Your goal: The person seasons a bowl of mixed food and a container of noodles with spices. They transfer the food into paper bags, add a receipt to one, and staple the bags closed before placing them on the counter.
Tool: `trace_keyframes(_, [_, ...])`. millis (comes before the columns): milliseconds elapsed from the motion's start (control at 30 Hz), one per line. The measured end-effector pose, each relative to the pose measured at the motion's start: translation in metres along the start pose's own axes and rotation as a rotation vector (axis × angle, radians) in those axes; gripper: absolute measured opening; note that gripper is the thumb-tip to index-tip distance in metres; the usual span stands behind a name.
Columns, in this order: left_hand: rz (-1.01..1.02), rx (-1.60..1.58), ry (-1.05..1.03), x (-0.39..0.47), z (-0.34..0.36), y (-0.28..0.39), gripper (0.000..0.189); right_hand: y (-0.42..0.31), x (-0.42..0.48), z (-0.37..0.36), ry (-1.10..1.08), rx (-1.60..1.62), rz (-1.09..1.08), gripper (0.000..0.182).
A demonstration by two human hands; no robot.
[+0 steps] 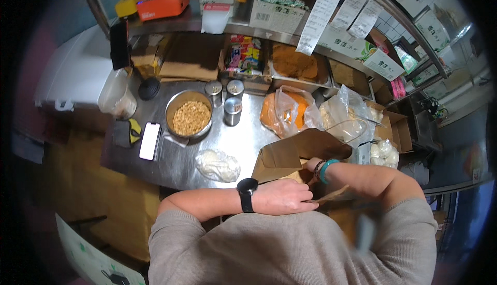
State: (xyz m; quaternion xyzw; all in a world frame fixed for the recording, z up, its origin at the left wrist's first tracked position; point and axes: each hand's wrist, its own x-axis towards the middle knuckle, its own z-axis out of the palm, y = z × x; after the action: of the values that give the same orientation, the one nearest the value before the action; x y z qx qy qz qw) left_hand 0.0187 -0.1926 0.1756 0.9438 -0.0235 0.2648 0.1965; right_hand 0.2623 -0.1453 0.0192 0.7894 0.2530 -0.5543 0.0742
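Observation:
A brown kraft paper bag lies on its side at the front of the steel table, its mouth turned towards me. My left hand, a black watch on its wrist, has its fingers closed on the near edge of the bag. Into the mouth reaches my right hand, wearing a turquoise bangle and a dark beaded bracelet. The bag hides most of its fingers, so its grip cannot be seen. Left of the bag rests a clear plastic bag of pale contents.
On the steel table stand a metal pot of chopped nuts or similar bits, several shaker tins and a lit phone. An orange bag in plastic sits behind the paper bag. Receipts hang from the shelf overhead.

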Motion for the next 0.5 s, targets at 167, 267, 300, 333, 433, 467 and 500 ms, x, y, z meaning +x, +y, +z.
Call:
trace_keyframes(167, [-0.184,-0.301,0.284,-0.015,-0.072,-0.091,0.022,-0.018,-0.048,-0.016,-0.023,-0.087,-0.161,0.035])
trace_keyframes(267, [-0.57,0.045,0.565,-0.032,-0.099,-0.22,0.015,-0.019,-0.093,-0.023,-0.147,0.338,-0.211,0.041])
trace_keyframes(300, [-0.725,0.105,0.573,-0.038,-0.098,-0.264,0.016,-0.021,-0.104,-0.025,-0.211,0.455,-0.244,0.039])
trace_keyframes(333, [-0.846,0.071,0.503,-0.047,-0.093,-0.317,0.018,-0.021,-0.114,-0.026,-0.211,0.544,-0.266,0.037])
trace_keyframes(433, [-1.21,0.271,-0.014,-0.068,-0.066,-0.42,0.034,-0.025,-0.117,-0.021,-0.203,0.62,-0.297,0.039])
trace_keyframes(467, [-1.257,0.325,-0.132,-0.128,-0.066,-0.459,0.04,-0.042,-0.126,-0.017,-0.295,0.601,-0.35,0.036])
trace_keyframes(500, [-1.162,0.331,-0.381,-0.087,-0.04,-0.468,0.043,-0.032,-0.119,-0.019,-0.32,0.706,-0.333,0.033])
